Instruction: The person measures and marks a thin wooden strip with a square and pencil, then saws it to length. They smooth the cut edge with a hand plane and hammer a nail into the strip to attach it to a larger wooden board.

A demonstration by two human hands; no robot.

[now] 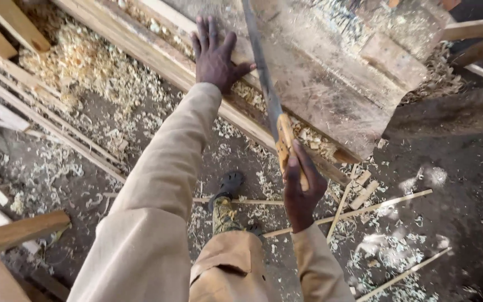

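One saw (269,95) runs from top centre down to my right hand (302,193), which is closed round its wooden handle at mid-frame. My left hand (214,53) lies open, fingers spread flat on the one plank (169,59) against the grey board (331,84) on the surface. Below, four or so thin offcut strips (359,211) lie among shavings (85,67) on the floor (448,201), partly hidden by my leg.
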